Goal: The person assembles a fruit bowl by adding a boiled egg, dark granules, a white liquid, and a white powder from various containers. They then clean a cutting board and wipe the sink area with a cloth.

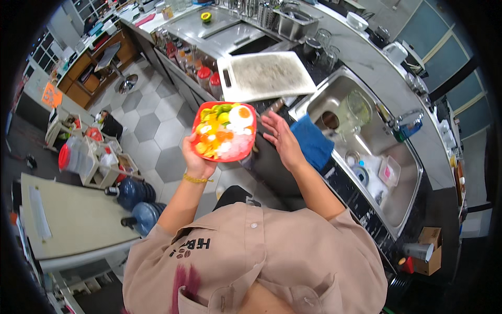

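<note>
My left hand (197, 163) grips a red square bowl (254, 128) from its lower left side, above the gap between counter and floor. The bowl is filled with green slices that look like avocado, a halved boiled egg (243, 112), yellow and orange pieces (212, 136) and something pale pink. To the right of the bowl, my right hand (282, 140) is raised with its fingers apart and nothing in them. Just beyond those fingers a brown handle (274, 106), seemingly a knife's, lies by a worn white cutting board (272, 73).
A blue cloth (312, 144) hangs over the near edge of the steel sink (342, 152), which holds a clear jug (356, 107) and containers. Red-lidded bottles (204, 74) line the counter's side. A halved avocado (206, 17) sits at the back. Water jugs (148, 217) stand left.
</note>
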Demonstrator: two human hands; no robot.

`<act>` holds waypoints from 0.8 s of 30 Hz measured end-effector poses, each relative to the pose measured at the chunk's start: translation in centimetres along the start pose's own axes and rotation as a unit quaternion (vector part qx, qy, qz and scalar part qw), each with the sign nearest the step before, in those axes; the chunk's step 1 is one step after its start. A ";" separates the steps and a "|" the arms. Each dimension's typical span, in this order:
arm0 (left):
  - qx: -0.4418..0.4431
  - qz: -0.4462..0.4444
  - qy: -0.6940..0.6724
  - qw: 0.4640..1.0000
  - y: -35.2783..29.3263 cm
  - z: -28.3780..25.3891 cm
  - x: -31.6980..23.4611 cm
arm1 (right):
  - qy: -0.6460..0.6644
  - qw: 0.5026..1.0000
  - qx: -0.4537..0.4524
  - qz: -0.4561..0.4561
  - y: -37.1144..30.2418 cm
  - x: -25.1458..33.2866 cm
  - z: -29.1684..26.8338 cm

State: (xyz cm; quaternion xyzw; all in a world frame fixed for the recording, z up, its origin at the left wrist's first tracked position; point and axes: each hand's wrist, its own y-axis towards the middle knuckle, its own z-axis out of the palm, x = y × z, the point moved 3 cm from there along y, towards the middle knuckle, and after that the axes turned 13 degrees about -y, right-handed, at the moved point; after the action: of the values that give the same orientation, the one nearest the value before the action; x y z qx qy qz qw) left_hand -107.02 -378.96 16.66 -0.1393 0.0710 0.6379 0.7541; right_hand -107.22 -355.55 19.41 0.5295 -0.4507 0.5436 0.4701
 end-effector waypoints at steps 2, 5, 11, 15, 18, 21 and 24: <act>0.015 -0.031 0.007 0.999 7.3 0.2 -0.5 | 0.102 0.994 -0.025 0.024 6.2 1.0 1.1; 0.081 -0.115 0.048 0.989 18.1 0.4 -0.4 | 0.177 0.979 -0.101 -0.013 13.5 1.0 1.5; 0.140 -0.228 0.217 0.939 34.7 0.8 1.8 | 0.235 0.921 -0.310 0.006 22.3 0.6 -2.7; 0.216 -0.045 0.518 0.826 39.5 0.6 2.0 | 0.195 0.921 -0.336 -0.010 24.4 0.2 -4.2; 0.248 -0.040 0.626 0.738 41.0 -0.9 2.3 | 0.169 0.927 -0.334 -0.011 24.8 -1.3 -5.0; 0.343 0.062 0.725 0.594 42.2 -1.6 1.8 | 0.144 0.902 -0.406 0.017 24.7 -2.7 -6.1; 0.381 0.210 0.766 0.473 41.8 -1.1 -0.3 | -0.263 0.788 -0.544 -0.118 22.2 -0.5 -5.2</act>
State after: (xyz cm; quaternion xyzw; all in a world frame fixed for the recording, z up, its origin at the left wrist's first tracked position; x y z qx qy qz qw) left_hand -148.02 -373.43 10.74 -0.2523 0.8835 0.3263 0.2220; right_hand -129.96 -353.84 18.90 0.3580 -0.7121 -0.0113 0.6038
